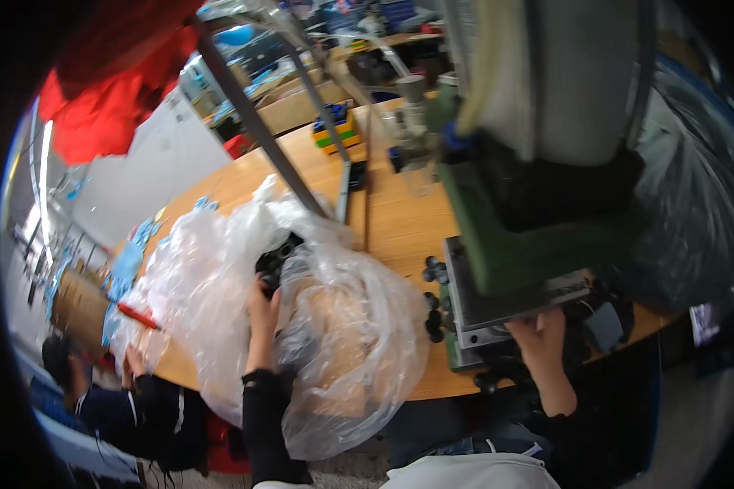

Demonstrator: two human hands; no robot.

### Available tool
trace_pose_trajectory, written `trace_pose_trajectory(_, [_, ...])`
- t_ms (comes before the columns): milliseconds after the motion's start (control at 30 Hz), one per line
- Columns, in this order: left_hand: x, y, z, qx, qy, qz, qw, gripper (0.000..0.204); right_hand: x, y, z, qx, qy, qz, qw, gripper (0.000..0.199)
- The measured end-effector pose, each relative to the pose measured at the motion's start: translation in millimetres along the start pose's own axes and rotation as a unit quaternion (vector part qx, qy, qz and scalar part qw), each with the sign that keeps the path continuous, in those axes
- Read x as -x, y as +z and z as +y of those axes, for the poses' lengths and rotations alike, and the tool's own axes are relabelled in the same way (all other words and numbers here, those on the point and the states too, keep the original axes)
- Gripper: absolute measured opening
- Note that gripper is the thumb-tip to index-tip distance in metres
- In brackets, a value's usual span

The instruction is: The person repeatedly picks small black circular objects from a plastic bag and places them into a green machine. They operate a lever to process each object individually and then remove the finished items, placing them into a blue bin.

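Parts [280,251], black and rounded, lie in the mouth of a crumpled clear plastic bag [367,314] that sprawls over the left half of our wood-grain counter [400,383] and hangs past its front edge. Our left hand [261,319] reaches in, fingers curled, the tips against the nearest black part; we cannot tell whether they pinch it. Toward the counter's right end stands a green machine [497,257], its head over a flat metal plate [483,308]. Our right hand [540,346] is bent at the plate's front edge, fingertips partly hidden beneath, so we cannot tell if it grips anything. Just left of the plate, we see small black knobs [433,318] on the counter. Farther back, near its far edge, sits a yellow-and-green box [335,130] holding blue pieces. At the counter's left edge, another person's hand [133,364] is near a red tool [139,316].
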State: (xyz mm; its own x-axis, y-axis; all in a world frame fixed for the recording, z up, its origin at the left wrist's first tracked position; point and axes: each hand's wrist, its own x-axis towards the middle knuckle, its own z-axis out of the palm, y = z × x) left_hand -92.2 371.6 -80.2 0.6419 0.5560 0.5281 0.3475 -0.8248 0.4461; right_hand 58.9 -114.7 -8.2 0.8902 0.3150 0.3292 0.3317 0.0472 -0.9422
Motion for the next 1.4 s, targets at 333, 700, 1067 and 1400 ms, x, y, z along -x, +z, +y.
trace_pose_trajectory(333, [66.4, -21.4, 266.4, 0.361, 0.172, -0.230, 0.887, 0.055, 9.5, -16.0, 1.4, 0.244, -0.124, 0.069, 0.959, 0.046])
trace_pose_trajectory(700, [98.1, 52.0, 359.0, 0.466, 0.034, -0.180, 0.865, 0.023, 137.1, -168.4, 57.2, 0.230, 0.128, 0.248, 0.932, 0.049])
trace_pose_trajectory(1067, [98.6, 46.2, 369.9, 0.440, 0.027, -0.149, 0.885, 0.023, 82.0, -148.8, 76.6, 0.546, 0.027, 0.062, 0.835, 0.060])
trace_pose_trajectory(1400, [112.0, 54.6, 372.2, 0.358, 0.062, -0.137, 0.921, 0.037, 57.4, -118.9, 102.4, 0.641, 0.076, 0.008, 0.764, 0.061])
